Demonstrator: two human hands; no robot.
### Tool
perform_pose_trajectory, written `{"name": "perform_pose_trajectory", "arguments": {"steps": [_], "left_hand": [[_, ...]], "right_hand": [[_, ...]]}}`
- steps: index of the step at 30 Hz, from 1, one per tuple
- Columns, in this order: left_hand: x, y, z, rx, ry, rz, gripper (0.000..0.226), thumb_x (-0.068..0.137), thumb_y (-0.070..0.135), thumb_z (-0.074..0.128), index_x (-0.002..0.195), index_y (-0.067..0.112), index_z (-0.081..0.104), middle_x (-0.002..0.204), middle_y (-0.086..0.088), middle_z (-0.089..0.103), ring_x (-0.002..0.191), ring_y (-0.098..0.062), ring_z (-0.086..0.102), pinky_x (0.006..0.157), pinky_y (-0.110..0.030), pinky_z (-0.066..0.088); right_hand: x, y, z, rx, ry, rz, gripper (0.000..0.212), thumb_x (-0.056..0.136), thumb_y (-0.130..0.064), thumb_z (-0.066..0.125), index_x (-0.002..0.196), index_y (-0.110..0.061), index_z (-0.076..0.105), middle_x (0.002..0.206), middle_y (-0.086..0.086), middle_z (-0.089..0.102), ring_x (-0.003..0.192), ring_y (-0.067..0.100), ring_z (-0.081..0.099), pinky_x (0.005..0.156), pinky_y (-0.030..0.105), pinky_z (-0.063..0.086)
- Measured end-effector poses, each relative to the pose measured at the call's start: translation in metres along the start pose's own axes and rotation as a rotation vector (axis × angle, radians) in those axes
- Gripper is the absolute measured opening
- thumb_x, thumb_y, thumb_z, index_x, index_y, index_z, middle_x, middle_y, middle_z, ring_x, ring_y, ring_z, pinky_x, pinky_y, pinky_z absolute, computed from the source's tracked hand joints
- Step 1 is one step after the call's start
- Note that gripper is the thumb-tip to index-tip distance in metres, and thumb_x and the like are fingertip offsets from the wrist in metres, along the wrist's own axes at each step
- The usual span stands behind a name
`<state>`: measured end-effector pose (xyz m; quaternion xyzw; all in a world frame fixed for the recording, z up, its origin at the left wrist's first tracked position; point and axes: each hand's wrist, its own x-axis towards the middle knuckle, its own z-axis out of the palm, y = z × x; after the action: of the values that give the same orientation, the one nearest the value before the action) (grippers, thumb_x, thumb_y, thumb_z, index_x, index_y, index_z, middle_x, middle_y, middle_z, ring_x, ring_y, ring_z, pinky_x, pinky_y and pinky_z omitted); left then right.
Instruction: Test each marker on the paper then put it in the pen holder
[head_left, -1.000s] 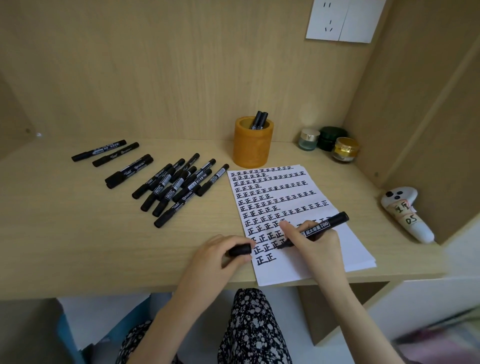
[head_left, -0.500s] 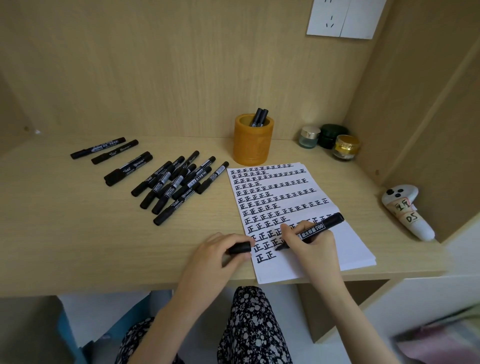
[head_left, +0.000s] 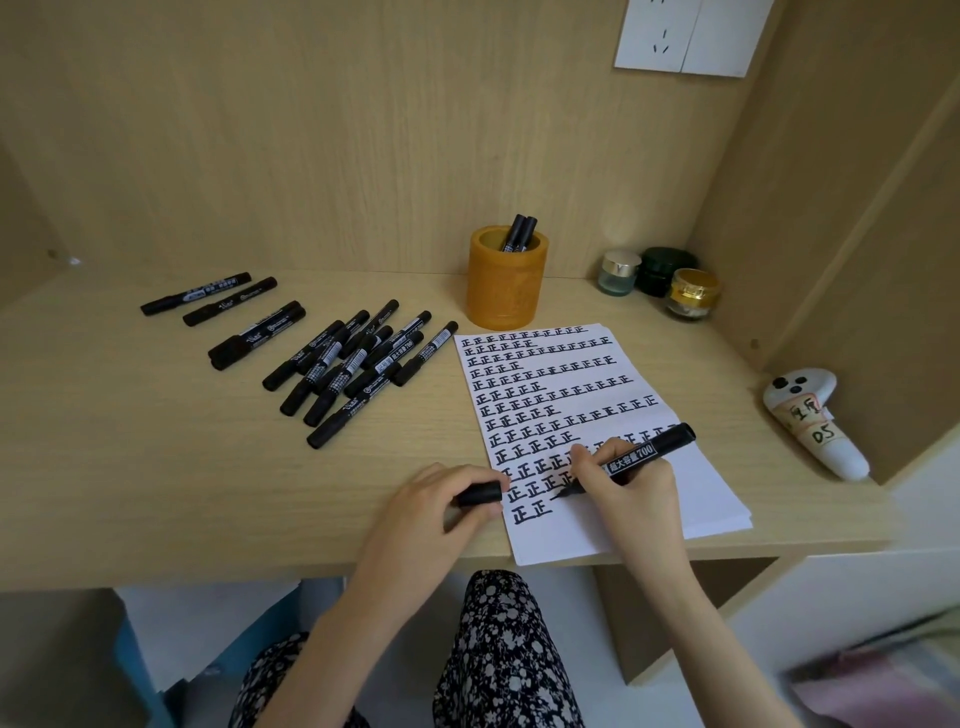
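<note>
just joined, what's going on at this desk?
A person is testing markers on paper. The right hand holds an uncapped marker with its tip on the sheet, next to rows of written characters. The left hand holds the cap at the paper's left edge. Two markers already stand in the orange pen holder; a pile of capped markers lies on the desk to the left.
</note>
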<state>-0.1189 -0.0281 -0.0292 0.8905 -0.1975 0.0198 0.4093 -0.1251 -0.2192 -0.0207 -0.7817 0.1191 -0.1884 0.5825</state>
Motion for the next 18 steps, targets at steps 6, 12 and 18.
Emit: {"name": "perform_pose_trajectory", "arguments": {"steps": [6, 12, 18], "left_hand": [[0.0002, -0.0011, 0.0006, -0.003, 0.009, -0.008, 0.026, 0.086, 0.034, 0.060, 0.111, 0.041, 0.061, 0.093, 0.025, 0.054, 0.085, 0.017, 0.044, 0.069, -0.004, 0.033], [-0.0004, -0.0001, 0.0001, 0.009, 0.007, -0.010, 0.026, 0.086, 0.034, 0.060, 0.110, 0.043, 0.060, 0.093, 0.027, 0.054, 0.085, 0.018, 0.044, 0.067, -0.005, 0.034], [-0.0002, 0.0013, -0.0004, 0.014, 0.010, 0.010, 0.026, 0.086, 0.033, 0.060, 0.111, 0.042, 0.060, 0.096, 0.025, 0.056, 0.085, 0.020, 0.044, 0.070, -0.002, 0.034]], "right_hand": [[-0.0004, -0.0012, 0.0011, -0.027, -0.033, -0.001, 0.034, 0.085, -0.010, 0.067, 0.054, -0.016, 0.054, 0.037, -0.013, 0.049, 0.040, 0.004, 0.035, 0.041, 0.015, 0.029], [0.0011, 0.0007, -0.0005, -0.060, -0.046, 0.004, 0.029, 0.080, -0.007, 0.066, 0.054, -0.012, 0.053, 0.046, -0.008, 0.053, 0.048, 0.009, 0.038, 0.044, 0.017, 0.031], [0.0007, 0.0003, -0.0006, -0.025, -0.019, -0.004, 0.032, 0.083, -0.009, 0.066, 0.055, -0.008, 0.052, 0.052, 0.006, 0.048, 0.048, 0.012, 0.034, 0.045, 0.022, 0.027]]}}
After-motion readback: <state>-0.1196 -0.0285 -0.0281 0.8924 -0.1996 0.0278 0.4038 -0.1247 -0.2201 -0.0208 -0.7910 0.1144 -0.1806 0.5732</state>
